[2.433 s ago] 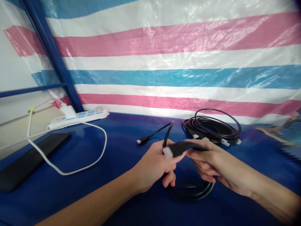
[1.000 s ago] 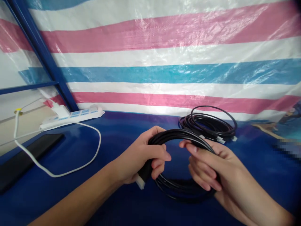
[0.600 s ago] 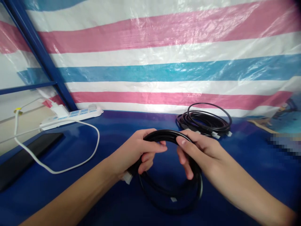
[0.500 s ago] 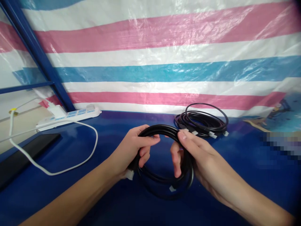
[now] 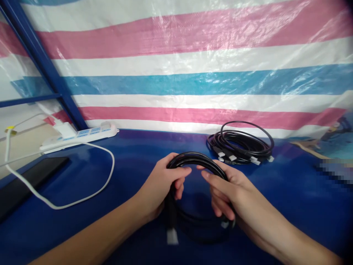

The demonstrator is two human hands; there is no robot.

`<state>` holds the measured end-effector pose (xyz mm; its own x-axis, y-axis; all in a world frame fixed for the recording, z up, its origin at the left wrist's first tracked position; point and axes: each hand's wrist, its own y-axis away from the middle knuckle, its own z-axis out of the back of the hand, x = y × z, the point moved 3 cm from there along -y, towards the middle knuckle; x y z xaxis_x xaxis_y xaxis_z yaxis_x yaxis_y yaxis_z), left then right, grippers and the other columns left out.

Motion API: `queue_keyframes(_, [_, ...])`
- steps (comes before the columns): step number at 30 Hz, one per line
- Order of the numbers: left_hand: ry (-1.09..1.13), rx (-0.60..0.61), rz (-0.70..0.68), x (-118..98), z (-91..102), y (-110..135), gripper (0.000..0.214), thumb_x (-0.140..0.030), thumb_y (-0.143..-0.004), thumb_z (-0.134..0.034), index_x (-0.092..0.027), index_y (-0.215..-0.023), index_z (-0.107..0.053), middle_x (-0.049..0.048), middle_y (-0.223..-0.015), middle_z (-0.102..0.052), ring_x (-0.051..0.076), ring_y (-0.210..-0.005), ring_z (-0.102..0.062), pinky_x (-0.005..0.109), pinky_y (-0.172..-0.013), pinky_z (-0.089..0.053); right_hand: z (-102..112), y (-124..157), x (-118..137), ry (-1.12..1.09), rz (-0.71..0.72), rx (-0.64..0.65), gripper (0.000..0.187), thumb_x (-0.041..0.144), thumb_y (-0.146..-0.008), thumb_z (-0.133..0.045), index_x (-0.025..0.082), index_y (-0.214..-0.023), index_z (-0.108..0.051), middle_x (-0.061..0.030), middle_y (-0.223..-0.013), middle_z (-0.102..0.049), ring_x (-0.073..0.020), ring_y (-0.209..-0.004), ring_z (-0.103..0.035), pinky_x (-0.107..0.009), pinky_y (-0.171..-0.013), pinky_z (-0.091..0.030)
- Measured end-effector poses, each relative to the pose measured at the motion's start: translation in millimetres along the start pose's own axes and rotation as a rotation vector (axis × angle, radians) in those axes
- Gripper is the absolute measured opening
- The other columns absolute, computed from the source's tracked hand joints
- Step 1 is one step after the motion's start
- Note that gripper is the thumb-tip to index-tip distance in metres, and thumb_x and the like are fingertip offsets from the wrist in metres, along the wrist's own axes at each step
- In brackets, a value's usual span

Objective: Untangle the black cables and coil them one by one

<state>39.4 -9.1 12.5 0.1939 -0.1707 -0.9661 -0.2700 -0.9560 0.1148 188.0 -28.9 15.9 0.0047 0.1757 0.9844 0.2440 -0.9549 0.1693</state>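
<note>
Coil (image 5: 193, 158): black cable, held over the blue tabletop (image 5: 154, 143).
Left hand (image 5: 162, 178): fingers curled around the coil; connector (image 5: 172, 236) hanging below.
Right hand (image 5: 231, 187): thumb and fingers gripping its opposite side.
Power strip (image 5: 95, 133): white plug (image 5: 65, 130) in a socket.
Back edge (image 5: 165, 131): second coil (image 5: 239, 146) near striped sheet (image 5: 176, 84), tabletop stretching left to the strip.

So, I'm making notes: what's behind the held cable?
Behind the cable: the blue table, a second black coil to the right, and the striped sheet. Anything the cable or fingers cover can't be seen.
</note>
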Motion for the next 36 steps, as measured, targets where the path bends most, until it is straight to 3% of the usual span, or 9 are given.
queue_keyframes(6, [-0.121, 0.345, 0.330, 0, -8.5, 12, 0.028, -0.021, -0.071, -0.067, -0.022, -0.088, -0.046, -0.0102, -0.041, -0.045, 0.006, -0.032, -0.038, 0.014, -0.034, -0.031, -1, 3, 2, 0.335, -0.199, 0.337, 0.023, 0.033, -0.086, -0.052, 0.018, -0.097, -0.064, 0.0060, -0.050, -0.046, -0.0043, -0.033, -0.034, -0.015, -0.033, -0.028])
queue_keyframes(11, [-0.039, 0.185, 0.308, 0, -7.9, 12, 0.032, -0.015, -0.066, -0.064, -0.024, -0.092, -0.048, -0.0152, -0.035, -0.028, 0.003, -0.030, -0.017, 0.012, -0.030, -0.019, 0, -1, 0, 0.121, -0.177, 0.351, 0.019, 0.028, -0.083, -0.059, 0.016, -0.098, -0.062, 0.0057, -0.050, -0.051, -0.0068, -0.043, -0.049, -0.017, -0.048, -0.041])
queue_keyframes(17, [0.098, 0.048, 0.165, -6, -0.4, 8, 0.034, -0.006, -0.063, -0.059, -0.021, -0.092, -0.050, -0.0148, -0.037, -0.032, 0.001, -0.029, -0.016, 0.013, -0.029, -0.020, 7, -7, 6, -0.169, -0.029, 0.508, 0.037, 0.042, -0.086, -0.057, 0.018, -0.114, -0.060, -0.0071, -0.087, -0.069, -0.0212, -0.078, -0.067, -0.032, -0.069, -0.050])
queue_keyframes(24, [0.382, 0.044, -0.172, -27, 11.7, 10, 0.010, -0.013, -0.077, -0.059, -0.020, -0.080, -0.052, -0.0133, -0.039, -0.020, 0.002, -0.030, -0.012, 0.015, -0.030, -0.019, 2, -13, -1, -0.375, -0.059, 0.299, 0.054, 0.057, -0.087, -0.041, 0.013, -0.086, -0.073, -0.0109, -0.083, -0.072, -0.0218, -0.078, -0.068, -0.035, -0.077, -0.051])
queue_keyframes(27, [0.471, -0.040, -0.269, -34, 17.9, 9, 0.026, -0.013, -0.083, -0.053, -0.019, -0.063, -0.037, -0.0113, -0.042, -0.020, 0.002, -0.030, -0.013, 0.016, -0.031, -0.019, -10, -8, -12, -0.137, -0.002, 0.323, 0.037, 0.037, -0.074, -0.069, 0.019, -0.105, -0.068, -0.0091, -0.100, -0.071, -0.0239, -0.094, -0.065, -0.038, -0.085, -0.049])
queue_keyframes(29, [0.477, -0.103, -0.298, -33, 18.7, 7, 0.029, -0.012, -0.084, -0.051, -0.019, -0.062, -0.033, -0.0111, -0.042, -0.021, 0.002, -0.031, -0.014, 0.016, -0.032, -0.020, -21, -1, -16, -0.085, 0.064, 0.358, 0.064, 0.026, -0.065, -0.080, 0.030, -0.125, -0.056, -0.0053, -0.125, -0.062, -0.0244, -0.113, -0.057, -0.040, -0.093, -0.044])
queue_keyframes(31, [0.455, -0.150, -0.310, -27, 15.7, 3, 0.024, -0.014, -0.085, -0.051, -0.018, -0.066, -0.038, -0.0116, -0.042, -0.022, 0.002, -0.031, -0.017, 0.015, -0.033, -0.024, -29, 3, -17, -0.206, 0.100, 0.266, 0.060, 0.035, -0.071, -0.077, 0.034, -0.127, -0.054, -0.0030, -0.135, -0.054, -0.0239, -0.122, -0.050, -0.040, -0.098, -0.040])
queue_keyframes(34, [0.385, -0.146, -0.291, -13, 5.9, -2, 0.006, -0.020, -0.086, -0.055, -0.019, -0.086, -0.049, -0.0126, -0.041, -0.028, 0.003, -0.032, -0.026, 0.017, -0.039, -0.034, -30, 4, -13, -0.446, 0.106, 0.014, 0.029, 0.045, -0.082, -0.063, 0.024, -0.101, -0.068, -0.0044, -0.103, -0.069, -0.0231, -0.107, -0.059, -0.038, -0.094, -0.043])
queue_keyframes(36, [0.349, -0.072, -0.238, -5, -1.8, -3, 0.018, -0.023, -0.086, -0.057, -0.019, -0.102, -0.051, -0.0124, -0.042, -0.035, 0.004, -0.034, -0.037, 0.020, -0.047, -0.042, -25, 2, -7, -0.518, 0.108, -0.081, 0.023, 0.043, -0.078, -0.068, 0.020, -0.077, -0.069, -0.0011, -0.070, -0.065, -0.0200, -0.085, -0.064, -0.036, -0.088, -0.047])
